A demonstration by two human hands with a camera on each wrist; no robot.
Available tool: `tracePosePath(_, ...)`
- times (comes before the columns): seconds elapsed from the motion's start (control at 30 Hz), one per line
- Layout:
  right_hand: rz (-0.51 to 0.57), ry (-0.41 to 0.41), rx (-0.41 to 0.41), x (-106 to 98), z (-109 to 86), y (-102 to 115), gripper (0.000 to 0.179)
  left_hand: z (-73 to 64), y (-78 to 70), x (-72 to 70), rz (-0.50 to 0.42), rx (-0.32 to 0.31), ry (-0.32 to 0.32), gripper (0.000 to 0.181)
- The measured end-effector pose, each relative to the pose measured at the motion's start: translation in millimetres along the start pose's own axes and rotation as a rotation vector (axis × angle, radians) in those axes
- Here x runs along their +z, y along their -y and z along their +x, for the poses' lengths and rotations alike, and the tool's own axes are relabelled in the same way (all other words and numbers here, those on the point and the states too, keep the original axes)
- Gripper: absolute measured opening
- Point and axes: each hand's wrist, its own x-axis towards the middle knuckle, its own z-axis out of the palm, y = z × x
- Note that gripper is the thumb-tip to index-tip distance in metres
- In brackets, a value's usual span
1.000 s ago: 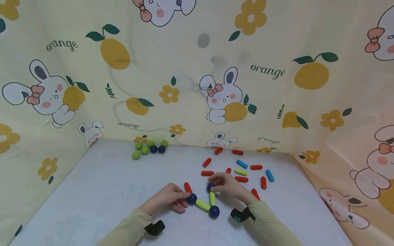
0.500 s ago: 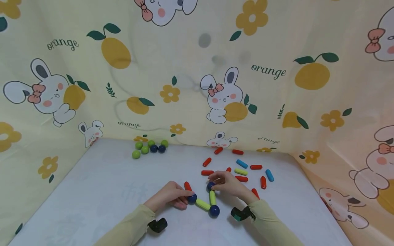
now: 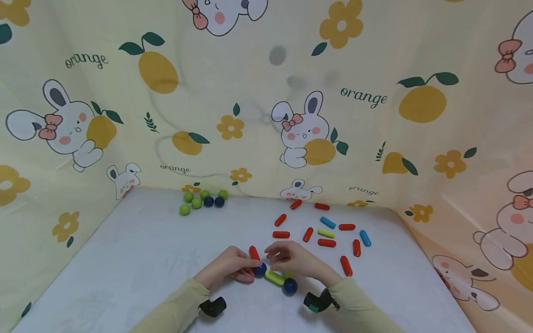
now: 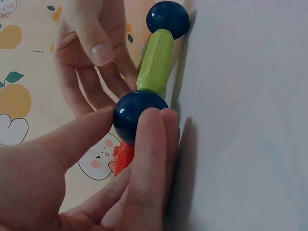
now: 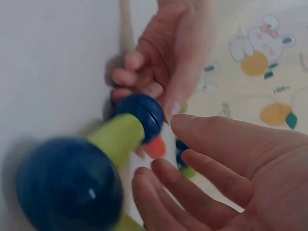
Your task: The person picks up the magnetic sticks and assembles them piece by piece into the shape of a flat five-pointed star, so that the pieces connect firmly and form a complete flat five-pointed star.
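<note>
My left hand (image 3: 230, 265) pinches a navy ball (image 4: 137, 115) between thumb and fingers. A red rod (image 3: 254, 252) joins that ball on its far side. From the ball a yellow-green rod (image 3: 274, 278) runs to a larger-looking navy ball (image 3: 289, 286) nearer me. Another yellow-green rod (image 3: 288, 274) leaves this second ball and goes under my right hand (image 3: 296, 259); the ball at its far end is hidden in the head view. My right hand hovers beside the pinched ball and the red rod, fingers loosely bent, nothing between them in the right wrist view.
Several loose red rods (image 3: 326, 243), two blue rods (image 3: 327, 222) and a yellow-green rod (image 3: 326, 233) lie at the right on the white table (image 3: 137, 259). Green balls (image 3: 184, 209) and two navy balls (image 3: 208, 201) sit at the back left, near the printed cloth (image 3: 250, 152).
My right hand has let go of the far navy ball and moved left, towards the ball in my left hand. The left hand keeps its pinch, almost unmoved.
</note>
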Motion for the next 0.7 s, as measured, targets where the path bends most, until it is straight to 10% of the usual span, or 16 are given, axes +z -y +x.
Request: tracePosePath(0.7,0.019,0.007,0.123,15.4,11.7,5.7,0.032,-4.8,9.8,-8.3,-0.234,0.04,0.126,0.052)
